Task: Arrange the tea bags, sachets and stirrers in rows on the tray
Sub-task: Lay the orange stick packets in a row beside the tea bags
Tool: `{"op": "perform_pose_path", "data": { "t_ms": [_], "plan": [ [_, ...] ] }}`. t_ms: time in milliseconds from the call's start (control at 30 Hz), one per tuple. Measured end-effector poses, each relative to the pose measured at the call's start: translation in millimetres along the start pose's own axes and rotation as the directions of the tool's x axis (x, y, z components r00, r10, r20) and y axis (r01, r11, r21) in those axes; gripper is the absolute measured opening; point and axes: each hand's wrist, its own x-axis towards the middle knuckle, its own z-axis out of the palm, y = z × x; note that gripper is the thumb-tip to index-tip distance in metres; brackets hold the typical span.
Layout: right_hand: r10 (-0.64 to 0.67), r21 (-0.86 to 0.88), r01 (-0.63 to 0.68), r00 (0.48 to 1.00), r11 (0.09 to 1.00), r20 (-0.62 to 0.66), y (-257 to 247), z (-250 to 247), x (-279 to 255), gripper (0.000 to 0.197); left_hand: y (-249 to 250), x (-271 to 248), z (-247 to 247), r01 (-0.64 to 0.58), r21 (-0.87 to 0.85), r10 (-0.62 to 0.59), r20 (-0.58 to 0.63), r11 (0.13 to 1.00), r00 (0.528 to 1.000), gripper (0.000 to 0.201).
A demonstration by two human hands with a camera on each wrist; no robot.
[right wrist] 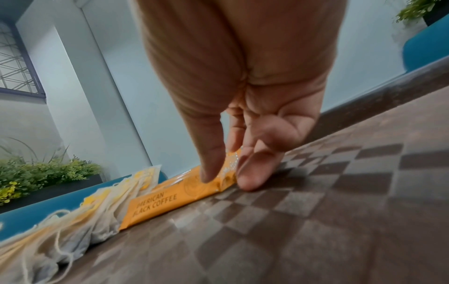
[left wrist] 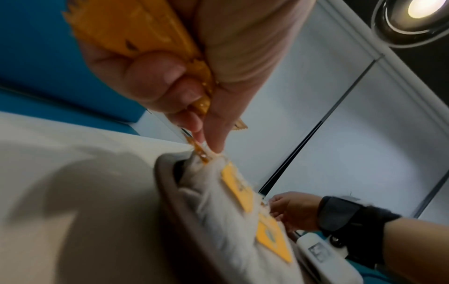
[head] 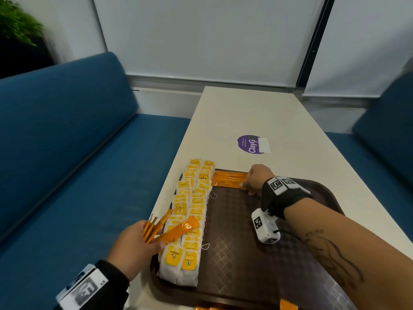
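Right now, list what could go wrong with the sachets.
1. The left hand holds a loose fan of sachets over the tea bags; one may slip and disturb the rows.
2. The right hand pushing the coffee sachets could skew them against the tray rim.

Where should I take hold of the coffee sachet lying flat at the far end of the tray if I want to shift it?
Take the coffee sachet by its right crimped end, coming from the right and above, where the right hand already touches it. It lies flat on the tray, its left end against the tea bags, so only that end leaves room for a grip.
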Motion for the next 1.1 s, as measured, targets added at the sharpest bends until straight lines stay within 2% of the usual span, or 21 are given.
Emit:
{"op": "perform_pose_path", "data": {
  "t_ms": [200,433,600,767,867,933,967,1033,1100],
  "plan": [
    [-0.079,-0.051,0.075,0.993,0.996,-0.089,1.8,-5.1,-7.6,0.033,-3.9,4.8,4.9,0.022,0.111,-0.021,-0.009,0.994,1.0,0.018],
    [-0.194,0.056,0.202,0.974,0.978,-0.119,-2.4,-13.8,-49.1,0.03,-6.1,3.9,5.5,0.022,0.079,-0.017,-0.056,0.997,0.998,0.024],
    [-0.225,0.155,0.236,0.971,0.959,-0.087,1.4,-16.7,-88.4,0.029,-4.1,-5.1,2.5,-0.043,-0.099,0.027,-0.155,0.994,0.988,0.024],
    [-0.274,0.237,0.275,0.961,0.932,-0.041,3.1,-18.2,-127.9,0.027,3.6,-16.9,-6.8,-0.143,-0.345,0.05,-0.266,0.928,0.963,0.025],
    [-0.307,0.331,0.272,0.95,0.904,0.058,-1.6,-16.0,-153.4,0.028,20.2,-31.0,-8.8,-0.288,-0.432,0.142,-0.338,0.855,0.93,0.025],
    [-0.345,0.468,0.235,0.924,0.852,0.166,-8.1,-11.2,-171.7,0.034,34.5,-47.5,-5.4,-0.423,-0.449,0.27,-0.366,0.787,0.891,0.026],
    [-0.375,0.544,0.213,0.904,0.811,0.204,-11.6,-8.6,-180.1,0.037,40.9,-57.3,-2.7,-0.499,-0.428,0.357,-0.37,0.754,0.858,0.027],
    [-0.426,0.675,0.181,0.879,0.715,0.215,-16.6,-5.8,-192.8,0.04,48.1,-72.7,4.0,-0.646,-0.306,0.543,-0.359,0.7,0.759,0.032],
    [-0.464,0.777,0.143,0.861,0.613,0.208,-17.0,-8.2,-200.5,0.032,47.9,-81.5,10.3,-0.714,-0.202,0.656,-0.29,0.67,0.697,0.032]
  ]
}}
